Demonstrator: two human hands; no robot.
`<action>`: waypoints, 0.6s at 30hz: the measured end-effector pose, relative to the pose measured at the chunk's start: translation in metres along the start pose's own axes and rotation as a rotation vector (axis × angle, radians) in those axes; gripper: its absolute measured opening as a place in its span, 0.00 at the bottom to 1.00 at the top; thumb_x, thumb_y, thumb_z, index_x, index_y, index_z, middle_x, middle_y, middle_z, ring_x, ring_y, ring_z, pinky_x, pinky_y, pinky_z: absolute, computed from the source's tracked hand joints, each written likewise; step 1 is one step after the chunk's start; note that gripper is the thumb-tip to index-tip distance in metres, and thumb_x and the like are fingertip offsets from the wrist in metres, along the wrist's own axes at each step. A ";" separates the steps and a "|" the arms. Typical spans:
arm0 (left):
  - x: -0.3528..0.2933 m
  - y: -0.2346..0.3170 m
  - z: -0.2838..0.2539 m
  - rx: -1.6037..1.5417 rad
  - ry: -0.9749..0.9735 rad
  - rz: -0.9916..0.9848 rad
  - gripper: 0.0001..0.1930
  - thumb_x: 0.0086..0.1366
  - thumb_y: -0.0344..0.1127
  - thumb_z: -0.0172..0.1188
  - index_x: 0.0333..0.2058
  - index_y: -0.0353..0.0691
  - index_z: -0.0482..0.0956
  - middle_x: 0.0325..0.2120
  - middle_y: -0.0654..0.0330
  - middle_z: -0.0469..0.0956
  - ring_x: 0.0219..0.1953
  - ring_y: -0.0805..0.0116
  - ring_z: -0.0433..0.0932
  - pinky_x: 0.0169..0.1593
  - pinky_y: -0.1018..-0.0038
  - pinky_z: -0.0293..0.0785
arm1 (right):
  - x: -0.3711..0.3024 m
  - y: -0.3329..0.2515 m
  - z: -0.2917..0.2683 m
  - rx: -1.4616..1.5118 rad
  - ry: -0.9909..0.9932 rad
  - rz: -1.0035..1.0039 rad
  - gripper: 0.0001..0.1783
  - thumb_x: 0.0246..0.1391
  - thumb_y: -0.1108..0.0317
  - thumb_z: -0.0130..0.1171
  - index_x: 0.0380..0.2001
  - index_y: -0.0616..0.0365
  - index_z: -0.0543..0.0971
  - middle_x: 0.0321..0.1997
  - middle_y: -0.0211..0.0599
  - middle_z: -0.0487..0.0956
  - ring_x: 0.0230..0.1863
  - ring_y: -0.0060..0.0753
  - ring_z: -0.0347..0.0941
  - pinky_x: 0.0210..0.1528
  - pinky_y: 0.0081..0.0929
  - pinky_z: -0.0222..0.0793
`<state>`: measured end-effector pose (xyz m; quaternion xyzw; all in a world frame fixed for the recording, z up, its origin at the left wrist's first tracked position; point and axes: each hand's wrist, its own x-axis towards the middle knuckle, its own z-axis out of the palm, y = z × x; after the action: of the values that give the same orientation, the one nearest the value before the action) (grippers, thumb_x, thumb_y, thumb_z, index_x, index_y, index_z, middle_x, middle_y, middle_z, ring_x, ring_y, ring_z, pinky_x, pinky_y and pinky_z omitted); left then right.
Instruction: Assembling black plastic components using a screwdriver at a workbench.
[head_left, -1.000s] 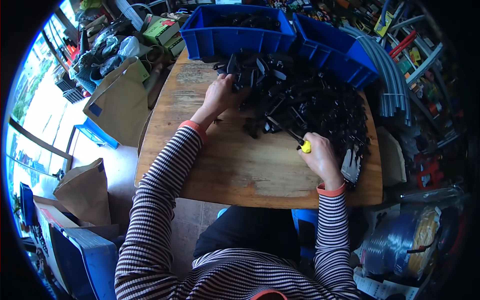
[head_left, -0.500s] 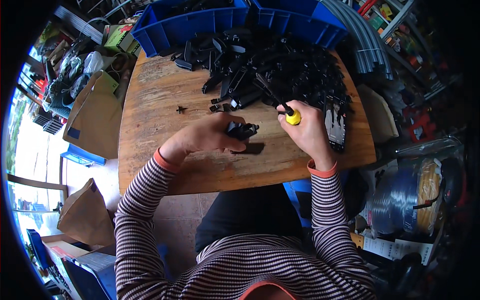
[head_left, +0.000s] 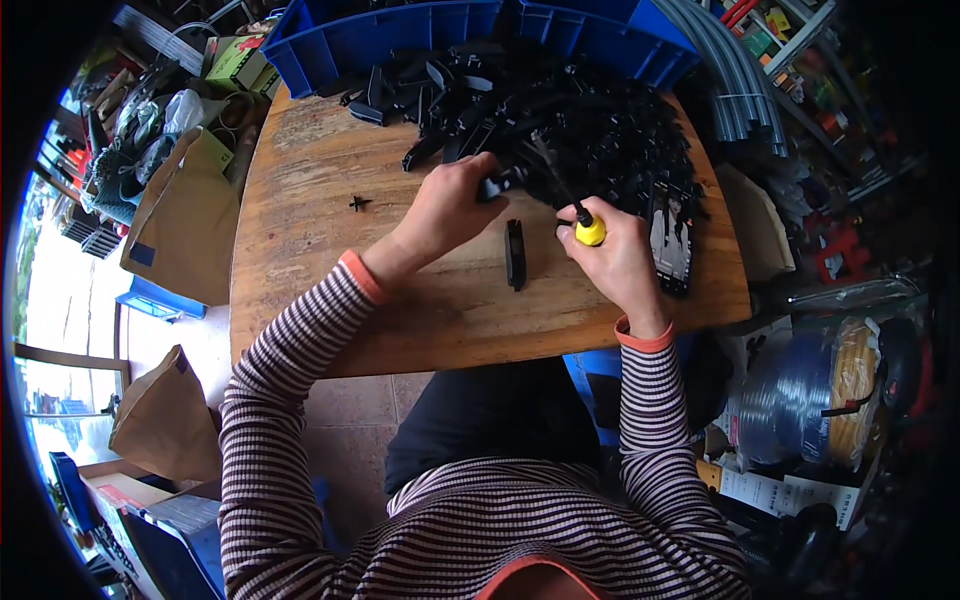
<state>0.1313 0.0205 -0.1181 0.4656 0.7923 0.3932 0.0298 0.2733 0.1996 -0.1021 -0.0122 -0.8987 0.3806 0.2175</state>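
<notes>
My left hand (head_left: 448,208) reaches over the near edge of a heap of black plastic parts (head_left: 600,120). Its fingers are closed around a small black plastic part (head_left: 500,184), mostly covered by the hand and partly blurred. My right hand (head_left: 618,255) grips a screwdriver by its yellow handle (head_left: 591,233); the dark shaft slants up and left over the heap, apart from the left hand's piece. Between the hands, a narrow black plastic strip (head_left: 515,256) lies by itself on the wooden table (head_left: 420,320).
Two blue bins (head_left: 390,38) stand along the far table edge, behind the heap. A phone (head_left: 672,240) with a lit screen lies right of my right hand. One small black cross-shaped piece (head_left: 359,204) sits at left. Paper bags (head_left: 180,230) stand beyond the left edge.
My left hand has moved away from me and to the right, toward the heap. The narrow black strip now lies upright in view on the table. My right hand has barely moved.
</notes>
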 end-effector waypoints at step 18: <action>-0.060 0.025 0.023 0.407 -0.114 0.545 0.12 0.52 0.30 0.57 0.37 0.37 0.72 0.42 0.53 0.74 0.50 0.57 0.73 0.50 0.69 0.74 | 0.014 -0.006 0.029 0.072 -0.010 -0.054 0.06 0.48 0.75 0.64 0.29 0.61 0.76 0.24 0.42 0.78 0.25 0.43 0.78 0.28 0.28 0.71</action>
<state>0.1927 -0.0045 -0.1365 0.6779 0.6979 0.1937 -0.1257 0.2502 0.1776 -0.1105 0.0216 -0.8855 0.4066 0.2237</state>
